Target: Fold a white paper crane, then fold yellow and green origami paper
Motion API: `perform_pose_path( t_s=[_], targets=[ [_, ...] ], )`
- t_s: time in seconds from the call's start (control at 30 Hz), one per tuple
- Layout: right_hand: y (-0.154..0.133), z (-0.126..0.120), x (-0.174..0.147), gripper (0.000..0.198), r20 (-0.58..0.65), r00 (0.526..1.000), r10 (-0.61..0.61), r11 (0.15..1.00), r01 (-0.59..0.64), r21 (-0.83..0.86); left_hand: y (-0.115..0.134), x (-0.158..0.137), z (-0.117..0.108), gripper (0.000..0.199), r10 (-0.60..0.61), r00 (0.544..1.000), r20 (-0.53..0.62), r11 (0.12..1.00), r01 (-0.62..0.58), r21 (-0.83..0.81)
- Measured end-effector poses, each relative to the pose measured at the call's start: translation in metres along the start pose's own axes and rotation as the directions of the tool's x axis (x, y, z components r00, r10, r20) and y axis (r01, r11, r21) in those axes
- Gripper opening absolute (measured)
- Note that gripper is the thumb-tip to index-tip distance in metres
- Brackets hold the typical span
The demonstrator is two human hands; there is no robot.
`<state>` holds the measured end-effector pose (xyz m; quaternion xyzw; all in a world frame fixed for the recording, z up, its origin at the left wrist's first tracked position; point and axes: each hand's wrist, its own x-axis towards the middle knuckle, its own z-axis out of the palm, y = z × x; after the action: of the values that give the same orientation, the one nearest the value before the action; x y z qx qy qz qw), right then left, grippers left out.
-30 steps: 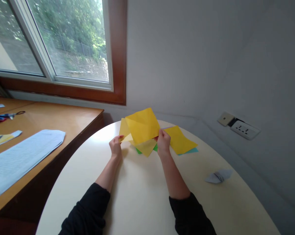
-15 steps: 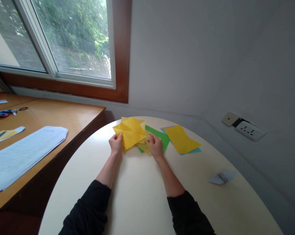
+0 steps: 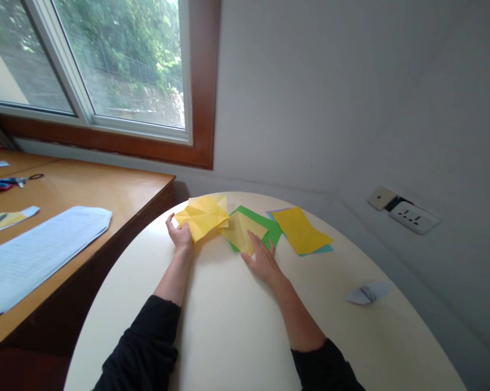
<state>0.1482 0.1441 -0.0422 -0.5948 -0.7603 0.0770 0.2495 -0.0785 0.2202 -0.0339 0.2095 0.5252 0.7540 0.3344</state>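
My left hand (image 3: 179, 234) pinches the near left edge of a creased yellow paper sheet (image 3: 202, 216), with more pale yellow paper showing behind it. Toward the middle of the table, a paler yellow sheet (image 3: 243, 231) lies on a green sheet (image 3: 274, 231), partly covering it. My right hand (image 3: 264, 260) has its fingers spread at the near right edge of that pale sheet. Its fingertips overlap the paper; whether they press on it I cannot tell.
Right of the green sheet, a bright yellow sheet (image 3: 304, 231) lies over a teal one (image 3: 320, 250) on the round white table (image 3: 228, 326). A folded whitish paper (image 3: 367, 294) sits at the right. A wooden desk at left bears printed papers (image 3: 45, 252) and scissors (image 3: 17, 182).
My left hand has moved left with the creased yellow sheet, uncovering more of the pale and green sheets. My right hand has opened from a closed pinch and come nearer to me.
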Motion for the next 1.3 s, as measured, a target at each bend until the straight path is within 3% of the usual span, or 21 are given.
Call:
perform_pose_path(
  t_s=[0.1, 0.17, 0.27, 0.47, 0.67, 0.77, 0.9, 1.03, 1.17, 1.3],
  targets=[
    [0.0, -0.001, 0.0, 0.064, -0.015, 1.0, -0.004, 1.0, 0.004, 0.011, -0.004, 0.008, 0.0, 0.026, -0.015, 1.0, -0.006, 1.0, 0.015, 0.014],
    [-0.001, -0.001, 0.001, 0.063, -0.02, 1.0, -0.01, 1.0, 0.011, 0.015, -0.007, 0.012, 0.001, 0.019, -0.02, 1.0, -0.013, 1.0, 0.02, 0.017],
    [-0.002, -0.001, 0.002, 0.058, -0.031, 0.999, -0.038, 0.999, 0.038, 0.019, -0.009, 0.014, 0.001, 0.019, -0.027, 0.999, -0.025, 1.0, 0.027, 0.009],
    [0.001, -0.001, 0.006, 0.029, -0.127, 0.986, -0.107, 0.989, 0.118, 0.088, -0.007, 0.012, 0.001, 0.018, -0.045, 0.998, -0.048, 0.999, 0.044, -0.022],
    [0.005, 0.0, 0.008, 0.024, -0.281, 0.959, -0.025, 0.983, 0.075, 0.168, -0.002, 0.009, 0.001, 0.017, -0.069, 0.995, -0.072, 0.996, 0.064, -0.068],
    [0.011, 0.0, 0.009, 0.026, -0.432, 0.895, 0.112, 0.971, -0.006, 0.241, 0.001, 0.006, 0.002, 0.017, -0.089, 0.993, -0.072, 0.992, 0.082, -0.094],
    [0.022, -0.001, 0.012, 0.035, -0.605, 0.73, 0.319, 0.917, -0.076, 0.391, 0.006, 0.002, 0.003, 0.016, -0.119, 0.992, -0.05, 0.985, 0.112, -0.129],
    [0.027, -0.001, 0.017, 0.044, -0.677, 0.587, 0.444, 0.851, -0.038, 0.525, 0.009, -0.004, 0.003, 0.016, -0.156, 0.987, 0.026, 0.977, 0.159, -0.142],
    [0.02, -0.008, 0.019, 0.043, -0.72, 0.524, 0.455, 0.833, 0.035, 0.552, 0.009, -0.008, 0.005, 0.017, -0.191, 0.973, 0.131, 0.972, 0.206, -0.117],
    [-0.001, -0.016, 0.016, 0.033, -0.795, 0.529, 0.296, 0.886, 0.16, 0.436, 0.007, -0.01, 0.007, 0.018, -0.227, 0.942, 0.246, 0.965, 0.252, -0.076]
  ],
)
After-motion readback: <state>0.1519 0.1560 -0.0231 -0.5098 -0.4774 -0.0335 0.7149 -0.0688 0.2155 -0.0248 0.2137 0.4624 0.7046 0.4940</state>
